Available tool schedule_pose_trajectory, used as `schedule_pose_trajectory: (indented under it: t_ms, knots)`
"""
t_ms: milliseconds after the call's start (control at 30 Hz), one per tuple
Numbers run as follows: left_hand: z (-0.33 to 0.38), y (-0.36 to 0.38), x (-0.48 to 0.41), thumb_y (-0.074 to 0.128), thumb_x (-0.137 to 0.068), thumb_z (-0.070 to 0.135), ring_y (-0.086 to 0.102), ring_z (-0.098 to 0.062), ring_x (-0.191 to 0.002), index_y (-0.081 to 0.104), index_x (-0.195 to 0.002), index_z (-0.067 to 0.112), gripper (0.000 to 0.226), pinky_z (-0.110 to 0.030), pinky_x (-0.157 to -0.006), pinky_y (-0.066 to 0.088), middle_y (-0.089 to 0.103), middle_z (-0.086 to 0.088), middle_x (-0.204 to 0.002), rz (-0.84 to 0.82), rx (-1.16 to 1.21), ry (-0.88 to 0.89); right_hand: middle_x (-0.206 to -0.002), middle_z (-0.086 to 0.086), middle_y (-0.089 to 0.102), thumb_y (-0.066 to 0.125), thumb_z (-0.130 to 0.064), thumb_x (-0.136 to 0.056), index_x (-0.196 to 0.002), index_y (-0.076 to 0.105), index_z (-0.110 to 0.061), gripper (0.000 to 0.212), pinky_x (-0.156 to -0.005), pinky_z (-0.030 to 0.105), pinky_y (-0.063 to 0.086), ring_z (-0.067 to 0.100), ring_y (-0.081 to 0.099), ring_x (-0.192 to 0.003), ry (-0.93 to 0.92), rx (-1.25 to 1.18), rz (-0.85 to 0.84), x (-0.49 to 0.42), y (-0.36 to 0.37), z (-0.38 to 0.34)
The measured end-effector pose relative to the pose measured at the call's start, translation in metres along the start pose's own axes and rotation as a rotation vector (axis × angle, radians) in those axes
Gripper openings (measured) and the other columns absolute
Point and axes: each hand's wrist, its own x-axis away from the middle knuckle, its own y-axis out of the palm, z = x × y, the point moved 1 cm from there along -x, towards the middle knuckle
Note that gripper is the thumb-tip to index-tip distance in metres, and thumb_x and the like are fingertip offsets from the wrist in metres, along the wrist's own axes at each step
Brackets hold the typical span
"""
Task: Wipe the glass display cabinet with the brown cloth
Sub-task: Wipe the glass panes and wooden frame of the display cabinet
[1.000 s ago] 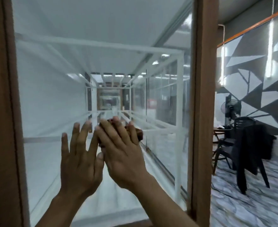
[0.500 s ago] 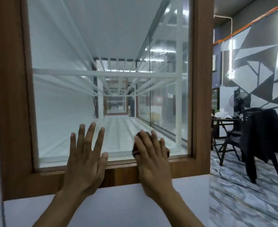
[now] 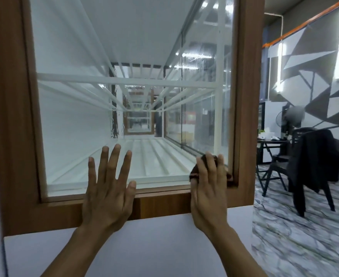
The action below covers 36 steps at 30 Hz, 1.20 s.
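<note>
The glass display cabinet (image 3: 16,116) fills the view: a wooden frame around a glass end pane, with white shelves and rails inside. My left hand (image 3: 108,188) lies flat with spread fingers on the lower middle of the pane and the bottom frame. My right hand (image 3: 209,188) presses the brown cloth (image 3: 194,170) with straight fingers against the pane's lower right corner. Most of the cloth is hidden under the fingers.
A white panel (image 3: 144,246) runs below the wooden frame. To the right, past the cabinet's edge, stands a black chair (image 3: 280,168) draped with a dark jacket (image 3: 316,156), with a small table behind it. The floor there is marbled grey.
My right hand slid the cloth down and then right, from the pane's middle to its lower right corner. The left hand dropped to the bottom frame. The view pulled back from the glass.
</note>
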Motion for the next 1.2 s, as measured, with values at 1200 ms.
schedule_pose_trajectory:
  t_ms: [1200]
  knots:
    - [-0.209,-0.271,-0.465,0.026,-0.097,0.02,0.03,-0.022,-0.151,0.043,-0.147,0.007,0.054,-0.052,-0.122,0.027,0.04,-0.007,-0.156,0.501,0.329,-0.195,-0.153,0.004,0.039,0.052,-0.033,-0.099,-0.15,0.043,-0.02,0.053,-0.118,0.058,0.023,0.036,0.032,-0.143,-0.054,0.073,0.241,-0.552,-0.034,-0.28]
